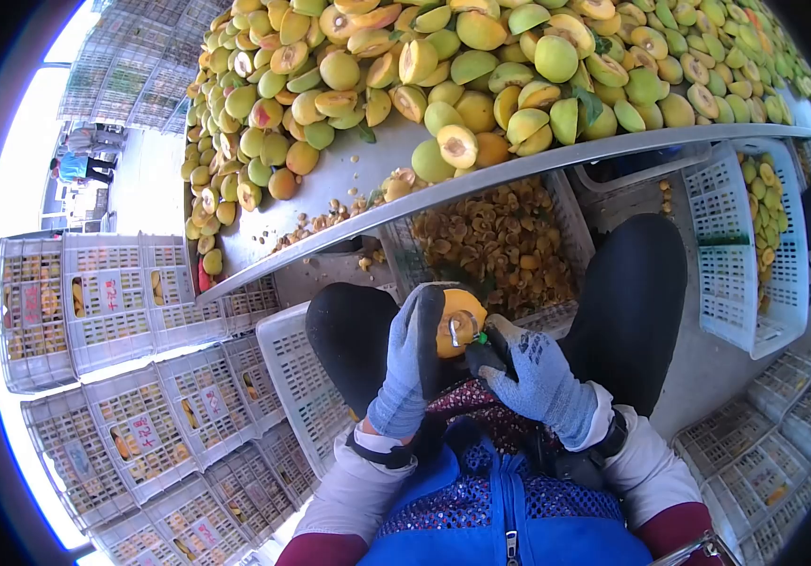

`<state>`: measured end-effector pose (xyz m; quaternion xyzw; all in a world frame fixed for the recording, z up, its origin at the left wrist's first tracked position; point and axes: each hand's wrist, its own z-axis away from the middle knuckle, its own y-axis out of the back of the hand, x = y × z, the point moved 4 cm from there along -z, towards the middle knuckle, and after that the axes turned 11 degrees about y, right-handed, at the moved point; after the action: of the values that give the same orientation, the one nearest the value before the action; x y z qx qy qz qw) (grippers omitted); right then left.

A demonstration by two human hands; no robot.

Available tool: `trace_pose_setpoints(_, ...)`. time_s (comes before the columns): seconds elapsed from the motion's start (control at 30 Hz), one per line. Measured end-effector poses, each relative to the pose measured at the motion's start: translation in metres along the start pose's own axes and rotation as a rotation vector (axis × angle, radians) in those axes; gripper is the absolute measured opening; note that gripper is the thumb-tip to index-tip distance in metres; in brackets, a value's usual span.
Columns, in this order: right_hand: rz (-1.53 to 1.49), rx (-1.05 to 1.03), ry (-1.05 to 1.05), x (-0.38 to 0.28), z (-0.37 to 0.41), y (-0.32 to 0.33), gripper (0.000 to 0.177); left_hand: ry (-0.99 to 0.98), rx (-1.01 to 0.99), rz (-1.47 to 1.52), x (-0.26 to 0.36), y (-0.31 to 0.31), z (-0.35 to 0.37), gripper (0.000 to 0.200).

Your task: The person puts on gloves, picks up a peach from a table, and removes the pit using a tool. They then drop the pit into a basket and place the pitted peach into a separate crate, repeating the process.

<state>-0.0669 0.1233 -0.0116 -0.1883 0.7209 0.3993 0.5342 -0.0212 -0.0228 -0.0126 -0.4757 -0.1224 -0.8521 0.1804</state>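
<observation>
Centrally, between the knees: a yellow fruit (446, 341), clasped by the gloved left hand (412, 363) at eight o'clock. At four o'clock, the gloved right hand (545, 377) is closed with thumb and fingers on a small tool (482, 338), green where it meets the grip; its curved metal end lies at the fruit's cut face. The hands are close together; whether their fingertips touch cannot be told.

Principal hazards, as judged: the metal end could skid off wet flesh toward the left fingers if pushed too hard; a tight squeeze could bruise the fruit, a loose one let it roll into the lap. At twelve o'clock, halves in the fruit pile (556, 58) lie close to the table rim (519, 172) and could tumble over it if nudged.

Edges: the rim crosses from ten to two o'clock, a likely knock for raised knuckles. The left knee (354, 321) bounds nine o'clock, the right knee (634, 288) between two and three. Room for moving appears greatest at one o'clock, above the basket (571, 219) of cut pieces.
</observation>
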Motion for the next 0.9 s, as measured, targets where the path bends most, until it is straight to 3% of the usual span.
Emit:
trace_pose_setpoints(0.03,0.053,-0.008,0.014,-0.003,0.003,0.001,0.032,-0.034,0.013,-0.052,0.004,-0.001,0.004,0.035)
trace_pose_setpoints(0.07,0.106,-0.015,0.028,-0.005,0.006,0.001,0.033,-0.009,-0.033,0.092,0.009,-0.005,0.009,0.034)
trace_pose_setpoints(0.23,0.082,-0.109,-0.001,-0.011,0.016,-0.009,0.038,-0.164,-0.014,-0.051,0.008,-0.002,0.023,0.031)
trace_pose_setpoints(0.3,0.085,-0.127,-0.010,-0.010,0.023,-0.014,0.039,-0.142,-0.012,-0.083,0.004,0.000,0.027,0.029)
trace_pose_setpoints(0.37,0.102,-0.114,0.015,-0.004,0.034,-0.023,0.037,0.008,-0.038,-0.083,-0.006,0.006,0.026,0.028)
trace_pose_setpoints(0.47,-0.186,-0.084,-0.016,-0.010,0.035,-0.024,0.031,-0.031,-0.045,-0.174,-0.011,0.007,0.030,0.026)
trace_pose_setpoints(0.57,-0.276,-0.144,-0.138,-0.007,0.042,-0.033,0.025,-0.346,0.070,-0.413,-0.018,0.009,0.036,0.024)
trace_pose_setpoints(0.67,-0.486,-0.106,-0.250,-0.006,0.045,-0.038,0.024,-0.152,0.071,-0.186,-0.020,0.004,0.039,0.022)
trace_pose_setpoints(0.77,-0.459,-0.126,-0.259,-0.017,0.041,-0.027,0.025,-0.229,0.147,-0.143,-0.019,-0.002,0.044,0.021)
trace_pose_setpoints(0.87,-0.108,-0.205,-0.046,-0.002,0.048,-0.030,0.027,-0.130,0.026,-0.186,-0.027,0.005,0.040,0.026)
trace_pose_setpoints(0.9,-0.131,-0.213,-0.038,-0.003,0.048,-0.029,0.028,-0.085,-0.025,-0.236,-0.028,0.007,0.040,0.027)
